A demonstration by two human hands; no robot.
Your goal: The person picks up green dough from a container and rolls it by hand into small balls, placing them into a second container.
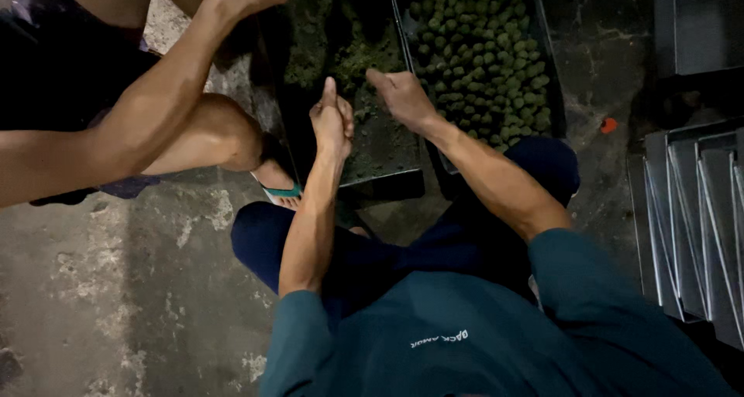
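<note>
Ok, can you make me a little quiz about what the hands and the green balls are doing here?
1. True or false: the tray of small green balls lies on the side of the person's right hand.
2. What lies under the person's left hand? A) loose green stuff on a dark tray B) a red bowl C) a book
3. Fill in: at the right edge stand stacked ____ trays.

Key: 1 true. 2 A, the loose green mass on the dark tray. 3 metal.
</note>
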